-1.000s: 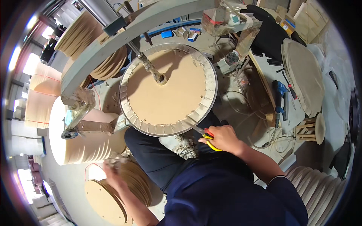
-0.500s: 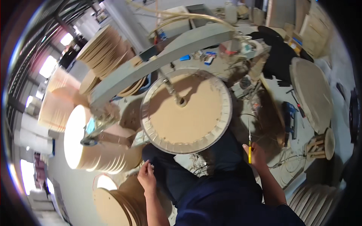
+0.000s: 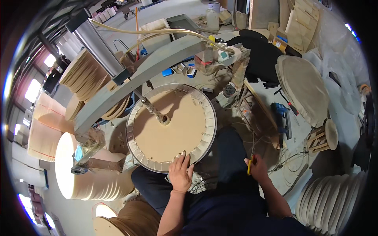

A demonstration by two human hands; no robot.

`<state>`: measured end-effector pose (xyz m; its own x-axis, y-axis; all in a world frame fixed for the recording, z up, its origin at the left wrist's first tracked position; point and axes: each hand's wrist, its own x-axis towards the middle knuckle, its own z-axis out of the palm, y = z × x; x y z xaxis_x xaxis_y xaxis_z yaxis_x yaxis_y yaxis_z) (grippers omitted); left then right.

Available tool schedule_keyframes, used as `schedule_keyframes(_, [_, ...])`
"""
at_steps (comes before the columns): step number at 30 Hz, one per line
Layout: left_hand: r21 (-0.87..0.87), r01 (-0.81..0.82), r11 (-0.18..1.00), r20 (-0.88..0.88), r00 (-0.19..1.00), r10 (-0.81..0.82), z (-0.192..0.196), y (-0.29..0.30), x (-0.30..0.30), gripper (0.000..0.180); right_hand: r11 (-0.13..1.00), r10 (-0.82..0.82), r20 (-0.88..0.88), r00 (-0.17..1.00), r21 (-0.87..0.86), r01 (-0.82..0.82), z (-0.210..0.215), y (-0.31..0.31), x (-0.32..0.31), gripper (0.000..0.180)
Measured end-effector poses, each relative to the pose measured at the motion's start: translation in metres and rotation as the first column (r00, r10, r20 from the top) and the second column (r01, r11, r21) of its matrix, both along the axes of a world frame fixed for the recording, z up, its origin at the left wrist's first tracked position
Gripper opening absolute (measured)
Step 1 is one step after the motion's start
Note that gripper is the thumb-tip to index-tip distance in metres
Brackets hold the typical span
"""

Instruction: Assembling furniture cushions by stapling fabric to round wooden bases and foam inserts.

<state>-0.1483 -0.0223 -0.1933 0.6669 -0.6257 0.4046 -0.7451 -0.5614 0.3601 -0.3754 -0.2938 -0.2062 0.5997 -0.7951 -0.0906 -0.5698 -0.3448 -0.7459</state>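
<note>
A round tan board point(image 3: 173, 133) sits in front of me, its pale cover folded over the edge in a ring of pleats point(image 3: 199, 151). A metal rod point(image 3: 151, 107) coming down from a grey arched beam meets the board near its middle. My left hand point(image 3: 181, 173) lies on the board's near rim, fingers stretched out and holding nothing. Off to the right, above my thigh, my right hand point(image 3: 258, 168) is closed around scissors with a yellow handle point(image 3: 249, 166). Their blades point away from me and are hard to make out.
The grey beam point(image 3: 145, 69) arches over the board, with a cylinder point(image 3: 98, 49) on top. A blue nail gun point(image 3: 280, 118) and a red-handled tool point(image 3: 291, 107) lie at right. Covered round pieces point(image 3: 330, 200) stand lower right. Stacked tan discs point(image 3: 84, 76) and a large roll point(image 3: 94, 173) stand left.
My left hand has moved from beside the thigh onto the board's near rim. The scissors have turned in my right hand. The whole view has shifted, with more of the cylinder showing.
</note>
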Motion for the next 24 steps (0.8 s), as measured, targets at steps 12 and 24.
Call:
schedule_keyframes(12, [-0.039,-0.059,0.998,-0.068,0.996,0.056,-0.001,0.024,0.022,0.026,0.919,-0.282,0.436,0.855,0.377,0.112,-0.015,-0.005,0.035,0.023])
schedule_keyframes(24, [0.125,-0.115,0.985,-0.053,0.991,0.122,-0.012,0.037,0.032,0.041,0.925,-0.341,0.430,0.836,0.312,0.216,-0.027,-0.004,0.040,0.025])
